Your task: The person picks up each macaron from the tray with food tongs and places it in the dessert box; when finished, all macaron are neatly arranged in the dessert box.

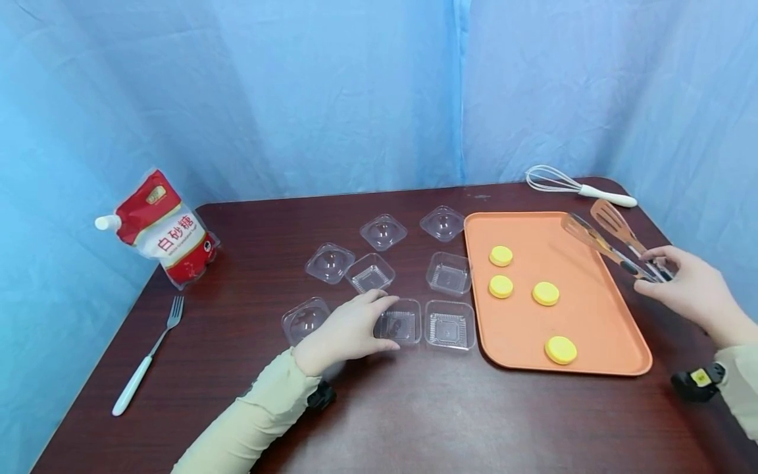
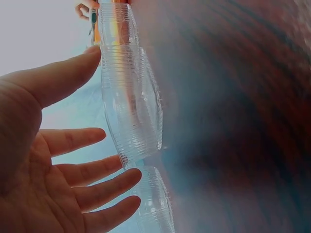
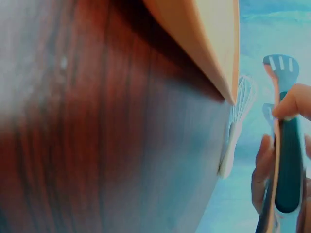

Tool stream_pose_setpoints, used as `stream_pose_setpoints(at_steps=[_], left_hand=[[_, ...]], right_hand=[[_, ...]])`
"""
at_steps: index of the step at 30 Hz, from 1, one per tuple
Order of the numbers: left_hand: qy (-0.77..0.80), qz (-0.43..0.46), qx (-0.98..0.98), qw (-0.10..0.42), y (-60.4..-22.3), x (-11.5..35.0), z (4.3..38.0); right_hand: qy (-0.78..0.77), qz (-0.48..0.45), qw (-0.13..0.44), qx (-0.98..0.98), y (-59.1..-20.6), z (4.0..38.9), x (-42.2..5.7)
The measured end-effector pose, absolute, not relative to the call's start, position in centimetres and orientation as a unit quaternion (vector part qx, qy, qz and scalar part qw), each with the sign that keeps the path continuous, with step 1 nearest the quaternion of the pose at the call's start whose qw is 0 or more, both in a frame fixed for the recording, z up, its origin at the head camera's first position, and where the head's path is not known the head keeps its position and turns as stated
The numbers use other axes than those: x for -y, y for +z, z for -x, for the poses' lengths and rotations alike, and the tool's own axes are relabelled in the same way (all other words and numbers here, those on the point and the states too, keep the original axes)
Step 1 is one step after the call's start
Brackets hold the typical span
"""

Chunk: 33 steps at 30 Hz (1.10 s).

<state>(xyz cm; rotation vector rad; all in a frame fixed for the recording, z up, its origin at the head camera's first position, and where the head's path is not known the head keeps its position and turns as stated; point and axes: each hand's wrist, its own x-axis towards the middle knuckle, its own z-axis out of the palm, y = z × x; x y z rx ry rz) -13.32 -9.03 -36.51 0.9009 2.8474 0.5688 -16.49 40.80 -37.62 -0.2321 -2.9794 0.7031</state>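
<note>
My left hand [image 1: 349, 334] reaches around the near side of a clear plastic square box [image 1: 405, 322], fingers and thumb spread. In the left wrist view the fingers are nearly straight, with the thumb tip beside the ribbed box wall [image 2: 124, 97]; whether they touch, I cannot tell. My right hand [image 1: 695, 289] grips kitchen tongs [image 1: 616, 222] with slotted orange-brown heads, held up over the right edge of an orange tray [image 1: 592, 336]. The jaws stand apart. Several yellow round macaron-like pieces [image 1: 545, 293] lie on the tray.
Further clear boxes [image 1: 450, 326] and domed lids [image 1: 383, 232] lie mid-table. A white whisk [image 1: 606, 195] lies behind the tray. At the left are a red-and-white sugar pouch [image 1: 172, 237] and a white-handled fork [image 1: 133, 384]. Blue curtains [image 1: 296, 99] hang around the table.
</note>
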Motion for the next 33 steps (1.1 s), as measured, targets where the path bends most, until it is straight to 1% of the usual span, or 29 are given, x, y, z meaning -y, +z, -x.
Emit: stream_pose_setpoints(at_steps=[8, 14, 16, 21, 26, 30, 33], left_hand=[[0.182, -0.297, -0.936, 0.057, -36.5, 9.0, 13.2], [0.181, -0.296, -0.936, 0.061, -36.5, 9.3, 13.3], [0.179, -0.294, -0.937, 0.064, -36.6, 9.4, 13.3], [0.173, -0.293, -0.938, 0.066, -36.7, 9.5, 13.4], [0.172, -0.293, -0.939, 0.061, -36.9, 9.6, 13.5], [0.178, -0.286, -0.94, 0.061, -36.9, 9.7, 13.5], [0.183, -0.281, -0.94, 0.06, -36.9, 9.7, 13.6]], right_hand=[[0.228, 0.047, 0.073, 0.97, -37.2, 16.0, -39.1], [0.204, -0.002, 0.105, 0.973, -37.3, 15.9, -38.4], [0.188, -0.023, 0.129, 0.973, -38.4, 16.3, -39.2], [0.173, -0.064, 0.163, 0.969, -39.6, 16.3, -39.7], [0.202, -0.067, 0.12, 0.97, -38.0, 14.7, -37.8], [0.205, -0.103, 0.119, 0.966, -37.3, 14.0, -37.5], [0.199, -0.121, 0.129, 0.964, -37.1, 13.6, -37.6]])
